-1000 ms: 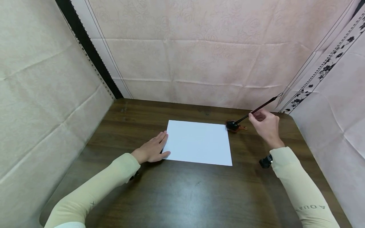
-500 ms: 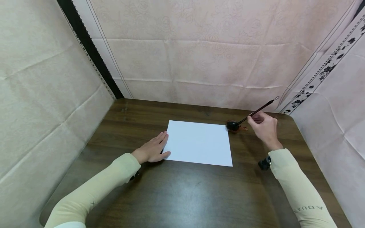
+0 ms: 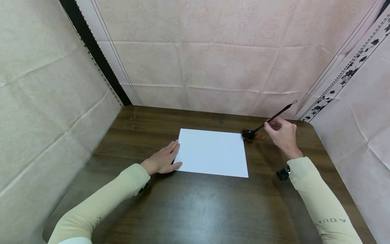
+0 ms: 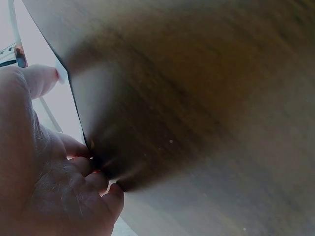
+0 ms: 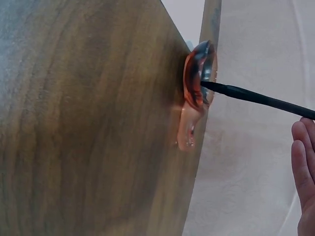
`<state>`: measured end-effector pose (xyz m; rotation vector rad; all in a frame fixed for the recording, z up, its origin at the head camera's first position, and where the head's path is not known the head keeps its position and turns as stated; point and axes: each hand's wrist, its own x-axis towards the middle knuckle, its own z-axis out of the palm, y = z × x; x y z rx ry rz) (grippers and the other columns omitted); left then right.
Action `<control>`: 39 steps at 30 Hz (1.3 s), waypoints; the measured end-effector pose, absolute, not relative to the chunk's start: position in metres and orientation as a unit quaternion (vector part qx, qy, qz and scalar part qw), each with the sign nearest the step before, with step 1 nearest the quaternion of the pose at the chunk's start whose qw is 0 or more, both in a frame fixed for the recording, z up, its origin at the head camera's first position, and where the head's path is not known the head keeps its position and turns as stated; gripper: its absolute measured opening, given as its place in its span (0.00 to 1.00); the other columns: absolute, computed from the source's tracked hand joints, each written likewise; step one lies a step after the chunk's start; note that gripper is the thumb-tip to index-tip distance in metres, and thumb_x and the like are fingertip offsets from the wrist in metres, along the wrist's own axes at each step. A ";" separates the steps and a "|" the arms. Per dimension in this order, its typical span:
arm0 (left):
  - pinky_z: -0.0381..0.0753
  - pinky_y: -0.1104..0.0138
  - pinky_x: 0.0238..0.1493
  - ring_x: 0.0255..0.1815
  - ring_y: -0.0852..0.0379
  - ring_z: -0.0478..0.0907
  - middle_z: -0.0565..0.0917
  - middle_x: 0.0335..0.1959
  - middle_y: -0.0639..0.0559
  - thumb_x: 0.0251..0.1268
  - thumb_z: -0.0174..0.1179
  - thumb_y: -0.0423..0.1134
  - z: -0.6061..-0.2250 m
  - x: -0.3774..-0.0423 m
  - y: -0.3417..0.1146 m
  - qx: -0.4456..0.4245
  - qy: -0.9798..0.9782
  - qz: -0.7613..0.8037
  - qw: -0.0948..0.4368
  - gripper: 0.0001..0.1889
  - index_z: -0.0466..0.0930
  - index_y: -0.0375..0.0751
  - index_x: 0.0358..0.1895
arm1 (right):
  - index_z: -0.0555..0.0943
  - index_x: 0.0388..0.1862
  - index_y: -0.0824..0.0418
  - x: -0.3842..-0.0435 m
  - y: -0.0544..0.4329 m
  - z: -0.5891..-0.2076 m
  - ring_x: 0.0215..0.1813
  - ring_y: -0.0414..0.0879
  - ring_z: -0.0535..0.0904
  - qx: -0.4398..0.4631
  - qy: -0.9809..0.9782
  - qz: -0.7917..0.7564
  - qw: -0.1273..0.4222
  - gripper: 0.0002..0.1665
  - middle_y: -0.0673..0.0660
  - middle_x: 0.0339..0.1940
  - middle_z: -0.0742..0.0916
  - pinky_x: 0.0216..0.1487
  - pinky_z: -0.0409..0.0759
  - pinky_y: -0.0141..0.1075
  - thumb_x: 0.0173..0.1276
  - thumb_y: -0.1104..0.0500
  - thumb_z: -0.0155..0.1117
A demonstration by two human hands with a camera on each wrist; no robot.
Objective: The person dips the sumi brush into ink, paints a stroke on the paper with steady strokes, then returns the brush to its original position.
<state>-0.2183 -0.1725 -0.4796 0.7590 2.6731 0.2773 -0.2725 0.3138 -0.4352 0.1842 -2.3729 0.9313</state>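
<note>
My left hand (image 3: 163, 159) lies with straight fingers on the left edge of a white sheet of paper (image 3: 213, 152), its thumb near the lower corner. In the left wrist view the fingertips and thumb touch the sheet's edge. My right hand (image 3: 283, 135) pinches a dark writing brush (image 3: 281, 111), which slants up to the right and ends in a hanging loop. The brush tip is in a small reddish-brown ink dish (image 5: 193, 78) that holds black ink. This dish sits by the paper's upper right corner; its narrow handle points right.
A dark wood table (image 3: 195, 210) carries everything. Pale patterned cloth (image 3: 213, 61) hangs behind it and along both sides. Each wrist wears a small black camera, such as the right wrist camera (image 3: 283, 173).
The right hand and brush have shifted slightly; the brush's looped end dipped, then rose a little. Its tip stays at the ink dish. The left hand and paper look the same.
</note>
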 end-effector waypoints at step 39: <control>0.51 0.44 0.87 0.90 0.37 0.40 0.41 0.89 0.35 0.83 0.46 0.59 -0.479 -0.219 -0.174 0.266 0.944 0.099 0.170 0.46 0.42 0.28 0.85 | 0.89 0.40 0.64 -0.274 0.316 -0.428 0.32 0.12 0.72 0.074 -0.897 0.332 0.283 0.13 0.63 0.36 0.93 0.37 0.68 0.10 0.73 0.55 0.68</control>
